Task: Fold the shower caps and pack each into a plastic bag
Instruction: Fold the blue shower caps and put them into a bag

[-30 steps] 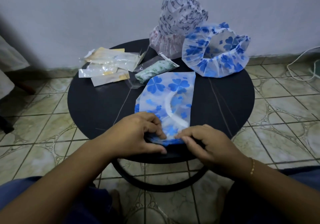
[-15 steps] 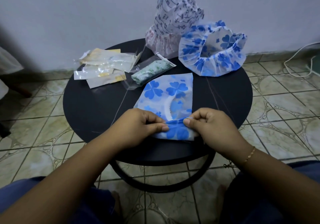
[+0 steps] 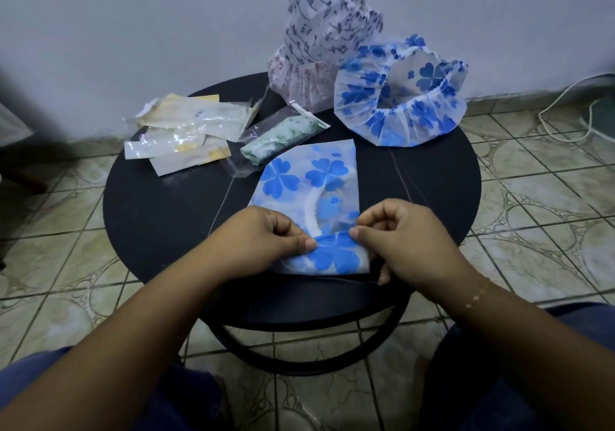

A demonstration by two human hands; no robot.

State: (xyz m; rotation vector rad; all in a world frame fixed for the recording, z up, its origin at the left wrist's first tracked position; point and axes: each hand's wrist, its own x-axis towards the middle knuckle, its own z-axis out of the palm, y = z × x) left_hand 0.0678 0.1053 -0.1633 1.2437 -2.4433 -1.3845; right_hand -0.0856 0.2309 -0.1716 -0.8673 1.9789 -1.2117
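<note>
A blue clover-print shower cap (image 3: 309, 181), folded into a long strip, lies on the round black table (image 3: 173, 217). Its near end is turned up and over into a fold. My left hand (image 3: 263, 241) pinches the left side of that folded edge, and my right hand (image 3: 402, 234) pinches the right side. An unfolded blue clover cap (image 3: 399, 111) sits at the back right. A white cap with dark print (image 3: 322, 34) stands behind it. One green-patterned cap packed in a clear bag (image 3: 283, 137) lies mid-table.
A pile of empty clear plastic bags (image 3: 186, 134) lies at the table's back left. A white cable (image 3: 572, 111) runs over the tiled floor at the right. The wall stands close behind the table. My knees flank the table's near edge.
Both hands lifted the strip's near end and rolled it farther away from me, so the fold has grown wider. The other caps and bags stayed put.
</note>
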